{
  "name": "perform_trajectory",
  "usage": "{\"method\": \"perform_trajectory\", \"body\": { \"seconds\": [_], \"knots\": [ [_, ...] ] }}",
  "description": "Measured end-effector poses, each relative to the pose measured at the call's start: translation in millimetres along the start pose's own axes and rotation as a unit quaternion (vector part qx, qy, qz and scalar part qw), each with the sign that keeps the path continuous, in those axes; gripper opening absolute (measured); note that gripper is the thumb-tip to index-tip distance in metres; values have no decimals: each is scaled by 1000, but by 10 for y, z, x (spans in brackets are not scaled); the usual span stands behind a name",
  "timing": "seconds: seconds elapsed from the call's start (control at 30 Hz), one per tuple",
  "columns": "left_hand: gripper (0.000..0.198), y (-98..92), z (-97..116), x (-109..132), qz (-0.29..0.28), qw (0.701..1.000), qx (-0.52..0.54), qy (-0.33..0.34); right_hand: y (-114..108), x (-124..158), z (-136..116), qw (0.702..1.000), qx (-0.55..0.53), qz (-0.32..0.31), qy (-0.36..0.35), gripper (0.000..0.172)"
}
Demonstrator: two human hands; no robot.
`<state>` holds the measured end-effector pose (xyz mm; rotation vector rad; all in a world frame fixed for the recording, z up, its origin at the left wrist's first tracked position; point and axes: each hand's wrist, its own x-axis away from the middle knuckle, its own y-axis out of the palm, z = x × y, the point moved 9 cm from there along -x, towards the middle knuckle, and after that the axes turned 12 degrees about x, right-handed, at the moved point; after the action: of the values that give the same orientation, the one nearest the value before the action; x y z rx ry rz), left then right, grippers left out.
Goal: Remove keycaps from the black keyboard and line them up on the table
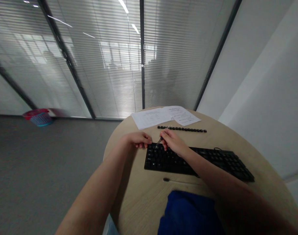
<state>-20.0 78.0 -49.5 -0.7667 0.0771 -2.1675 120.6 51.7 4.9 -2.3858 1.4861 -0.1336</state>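
A black keyboard (pixel 212 160) lies across a round wooden table (pixel 144 192). My left hand (pixel 139 139) rests curled at the keyboard's far left corner, fingertips on the table by its edge. My right hand (pixel 173 142) is closed on a thin metal tool (pixel 160 140), a wire puller or tweezers, whose tip touches the keys at the top left of the keyboard. Beyond the hands a row of loose black keycaps (pixel 182 129) lies in a line on the table.
Two printed white sheets (pixel 163 116) lie at the table's far edge. A blue cloth or garment (pixel 188 212) is at the near edge. A small dark item (pixel 166 179) sits before the keyboard. A red and blue basket (pixel 38 117) stands by the glass wall.
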Motion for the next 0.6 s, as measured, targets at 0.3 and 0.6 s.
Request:
{"method": "perform_trajectory", "body": {
  "seconds": [0.3,0.6],
  "knots": [
    [43,-5,-22,20,9,1000,24,10,146,-161,76,992,103,20,-68,28],
    [31,-2,-6,66,52,997,54,33,204,-46,55,979,171,20,-108,25]
  ]
}}
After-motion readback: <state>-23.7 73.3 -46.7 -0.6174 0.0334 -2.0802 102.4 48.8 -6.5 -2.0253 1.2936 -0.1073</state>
